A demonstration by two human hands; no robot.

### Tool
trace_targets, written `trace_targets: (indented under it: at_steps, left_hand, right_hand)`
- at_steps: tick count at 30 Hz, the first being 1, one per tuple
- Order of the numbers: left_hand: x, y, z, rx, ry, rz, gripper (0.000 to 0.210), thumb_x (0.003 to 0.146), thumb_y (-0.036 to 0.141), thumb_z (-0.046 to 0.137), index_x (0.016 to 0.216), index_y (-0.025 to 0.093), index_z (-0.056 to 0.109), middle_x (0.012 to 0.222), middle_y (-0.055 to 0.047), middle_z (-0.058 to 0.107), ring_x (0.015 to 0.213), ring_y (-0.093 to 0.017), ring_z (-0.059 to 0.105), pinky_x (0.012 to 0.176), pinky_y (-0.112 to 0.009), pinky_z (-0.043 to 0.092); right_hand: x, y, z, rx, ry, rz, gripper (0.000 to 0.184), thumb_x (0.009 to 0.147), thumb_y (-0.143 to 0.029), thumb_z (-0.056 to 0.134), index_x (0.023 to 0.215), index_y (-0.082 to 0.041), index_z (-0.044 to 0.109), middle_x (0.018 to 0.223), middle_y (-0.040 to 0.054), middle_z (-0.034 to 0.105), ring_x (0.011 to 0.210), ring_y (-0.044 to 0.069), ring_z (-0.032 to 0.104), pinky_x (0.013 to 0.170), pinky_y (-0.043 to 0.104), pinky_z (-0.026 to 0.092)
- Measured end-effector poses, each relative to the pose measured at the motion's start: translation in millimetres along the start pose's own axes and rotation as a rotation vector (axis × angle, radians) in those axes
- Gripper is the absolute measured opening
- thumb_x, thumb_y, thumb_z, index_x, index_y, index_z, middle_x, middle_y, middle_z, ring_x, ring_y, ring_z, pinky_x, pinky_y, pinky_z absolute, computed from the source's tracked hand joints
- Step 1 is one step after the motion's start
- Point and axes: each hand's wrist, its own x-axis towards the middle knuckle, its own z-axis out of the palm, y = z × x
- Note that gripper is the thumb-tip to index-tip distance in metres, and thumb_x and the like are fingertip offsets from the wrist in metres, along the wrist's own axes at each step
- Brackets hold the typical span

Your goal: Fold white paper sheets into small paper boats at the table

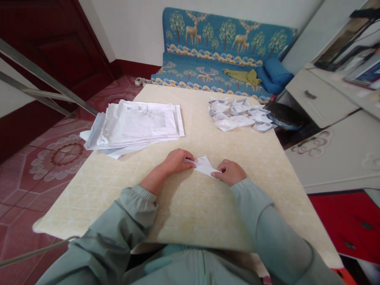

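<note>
A small folded piece of white paper point(203, 164) is held between my two hands, just above or on the table in front of me. My left hand point(179, 161) pinches its left corner. At the right corner, the thumb and fingers of my right hand point(230, 172) are closed on it. The paper has a pointed top edge and a crease line; its two ends are hidden under my fingers.
A stack of white paper sheets point(148, 120) lies at the table's far left. Several folded white paper shapes point(234, 114) sit at the far right of the cream tablecloth point(190, 213). Beyond stands a blue patterned sofa point(190, 67); cabinets point(322, 97) line the right side.
</note>
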Motion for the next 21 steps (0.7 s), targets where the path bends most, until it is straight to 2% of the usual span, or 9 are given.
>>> trace_targets:
  at_steps: [3, 7, 10, 17, 21]
  left_hand:
    - [1, -1, 0.1, -0.009, -0.022, 0.005, 0.025, 0.07, 0.038, 0.062, 0.087, 0.023, 0.072, 0.084, -0.001, 0.071, 0.076, -0.018, 0.062, 0.061, -0.024, 0.039]
    - [3, -3, 1.2, -0.012, -0.035, 0.006, 0.026, 0.07, 0.039, 0.062, 0.088, 0.023, 0.072, 0.085, -0.001, 0.072, 0.077, -0.019, 0.063, 0.061, -0.024, 0.04]
    - [3, -3, 1.7, -0.008, -0.035, 0.0, 0.026, 0.07, 0.039, 0.062, 0.089, 0.023, 0.072, 0.086, -0.002, 0.072, 0.078, -0.019, 0.063, 0.062, -0.024, 0.04]
    - [2, -1, 0.1, 0.008, -0.045, -0.009, 0.027, 0.07, 0.04, 0.061, 0.09, 0.024, 0.072, 0.087, -0.001, 0.071, 0.078, -0.019, 0.062, 0.061, -0.024, 0.04]
    - [2, 2, -3.0, 0.043, -0.055, -0.046, 0.029, 0.069, 0.043, 0.062, 0.09, 0.025, 0.072, 0.086, 0.0, 0.071, 0.077, -0.018, 0.062, 0.059, -0.023, 0.038]
  right_hand:
    - [11, 3, -8, 0.002, -0.128, -0.037, 0.019, 0.065, -0.034, 0.07, 0.056, -0.018, 0.065, 0.066, 0.0017, 0.064, 0.062, 0.013, 0.057, 0.055, 0.022, 0.038]
    - [20, 1, -16, -0.035, -0.237, -0.008, 0.016, 0.063, -0.033, 0.07, 0.057, -0.019, 0.069, 0.058, 0.0002, 0.063, 0.056, 0.012, 0.054, 0.049, 0.022, 0.035]
    - [20, -5, -18, -0.083, -0.259, 0.008, 0.016, 0.063, -0.034, 0.07, 0.057, -0.019, 0.069, 0.056, -0.0003, 0.061, 0.053, 0.012, 0.052, 0.048, 0.023, 0.033]
    - [12, -15, -21, -0.279, -0.219, -0.033, 0.023, 0.064, -0.04, 0.071, 0.057, -0.019, 0.066, 0.063, 0.0029, 0.063, 0.057, 0.013, 0.054, 0.048, 0.025, 0.03]
    - [11, -21, -24, -0.389, -0.276, 0.003, 0.027, 0.064, -0.046, 0.07, 0.066, -0.019, 0.067, 0.068, 0.0041, 0.065, 0.062, 0.015, 0.057, 0.048, 0.024, 0.03]
